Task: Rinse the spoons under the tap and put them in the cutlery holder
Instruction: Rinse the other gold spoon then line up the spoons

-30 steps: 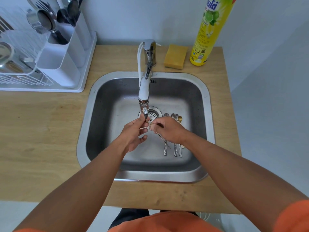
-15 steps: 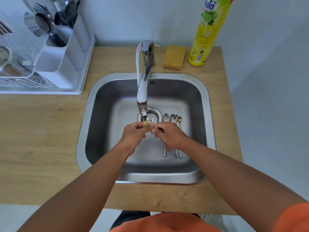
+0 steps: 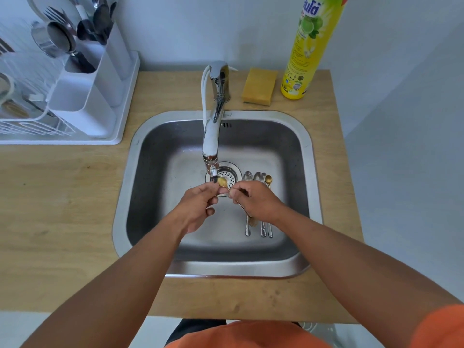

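Subject: person, head-mounted view. Both forearms bare from wrist to above the elbow. Left hand (image 3: 198,209) and right hand (image 3: 258,200) bare: no gloves, rings, watch or bands seen. Orange short sleeve (image 3: 442,327) at the right upper arm; same orange fabric across the torso (image 3: 251,335) at the lower edge. Dark garment (image 3: 198,327) just above it.

Soft, even daylight is filling the scene, casting only faint shadows. The tap (image 3: 212,136) and sink rim (image 3: 236,271) are catching mild glare. Wide-angle distortion is bending the tabletop (image 3: 62,209) edges; the dish rack (image 3: 30,126) is looking slightly blurred.
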Action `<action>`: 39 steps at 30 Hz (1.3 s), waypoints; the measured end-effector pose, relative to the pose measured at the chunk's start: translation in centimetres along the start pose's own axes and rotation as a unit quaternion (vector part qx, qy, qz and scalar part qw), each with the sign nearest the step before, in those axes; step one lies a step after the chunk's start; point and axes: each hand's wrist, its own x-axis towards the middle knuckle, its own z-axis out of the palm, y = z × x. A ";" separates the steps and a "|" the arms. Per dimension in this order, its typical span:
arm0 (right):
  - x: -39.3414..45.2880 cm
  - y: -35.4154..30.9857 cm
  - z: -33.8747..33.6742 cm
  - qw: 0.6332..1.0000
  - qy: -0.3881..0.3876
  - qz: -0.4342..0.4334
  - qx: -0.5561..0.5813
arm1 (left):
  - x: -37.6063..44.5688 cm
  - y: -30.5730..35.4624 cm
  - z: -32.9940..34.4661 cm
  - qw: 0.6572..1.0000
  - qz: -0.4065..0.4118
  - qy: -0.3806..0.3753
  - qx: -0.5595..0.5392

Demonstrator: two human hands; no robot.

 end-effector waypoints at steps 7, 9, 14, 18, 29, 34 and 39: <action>-0.2 -0.3 -0.1 0.999 -0.041 -0.022 -0.013 | 0.0 -0.3 0.2 0.999 -0.031 0.020 -0.039; -0.3 -0.5 -0.1 0.998 -0.050 -0.030 -0.024 | 0.1 0.0 0.6 0.998 -0.035 0.048 -0.036; -0.6 -0.8 0.2 0.999 -0.038 -0.024 -0.012 | -0.2 0.3 0.8 0.997 -0.023 0.074 -0.005; -0.7 -0.6 -0.1 0.999 -0.036 -0.023 -0.005 | -0.6 -0.9 0.2 0.999 0.002 0.030 -0.031; -1.3 -0.9 0.4 0.998 -0.034 -0.051 -0.013 | -0.7 -1.7 0.1 0.997 0.040 0.029 -0.066; -1.3 -1.2 0.9 0.998 -0.028 -0.054 -0.003 | -0.7 -0.9 -0.1 0.997 0.018 0.070 -0.033; -1.0 -1.7 1.6 0.999 0.004 -0.028 0.024 | -0.7 -0.5 -0.3 0.997 0.034 0.069 -0.024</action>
